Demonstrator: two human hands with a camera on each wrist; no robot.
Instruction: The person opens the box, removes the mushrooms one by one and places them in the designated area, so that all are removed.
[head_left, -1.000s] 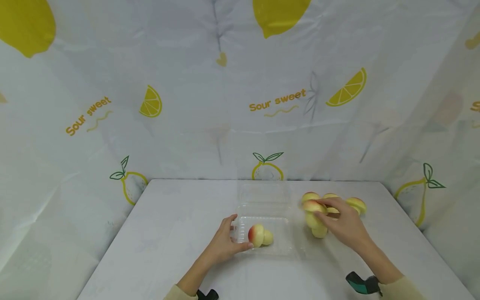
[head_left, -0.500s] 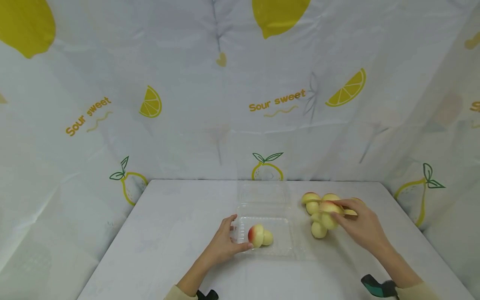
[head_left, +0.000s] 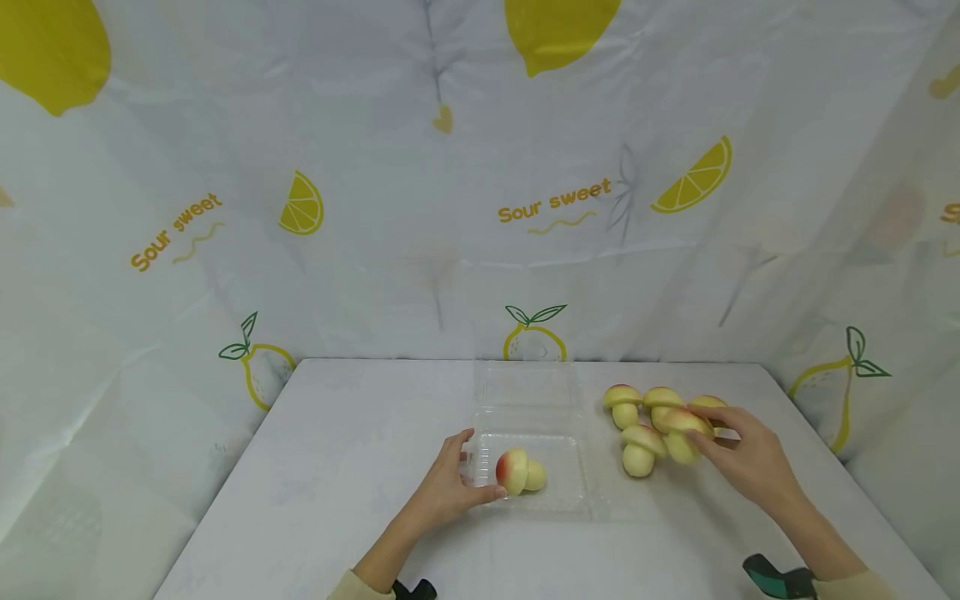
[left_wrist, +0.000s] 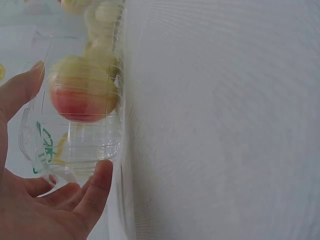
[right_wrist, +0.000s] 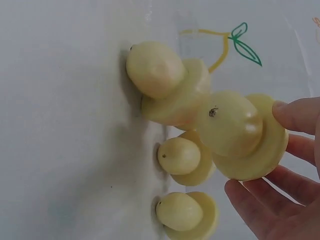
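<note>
My right hand (head_left: 750, 458) pinches a pale yellow toy mushroom (right_wrist: 230, 125) by its red-blushed cap, thumb on one side and fingers on the other. In the right wrist view its stem faces the camera, and it looks held off the table. Just left of it in the head view stands another mushroom (head_left: 638, 458), with more mushrooms behind. My left hand (head_left: 453, 487) holds the left end of a clear plastic box (head_left: 562, 467) between thumb and fingers. Inside the box, toward its left end, one mushroom (head_left: 517, 472) lies on its side, red cap leftward.
The box's transparent lid (head_left: 528, 387) lies folded back toward the rear of the white table (head_left: 360, 425). At the back right stand upright mushrooms (head_left: 622, 404), close together. A lemon-printed sheet (head_left: 390, 250) hangs behind and around the table.
My right hand has moved right with the pinched mushroom, passing over the front one to its right side, and has come lower. The left hand and box have stayed put.
</note>
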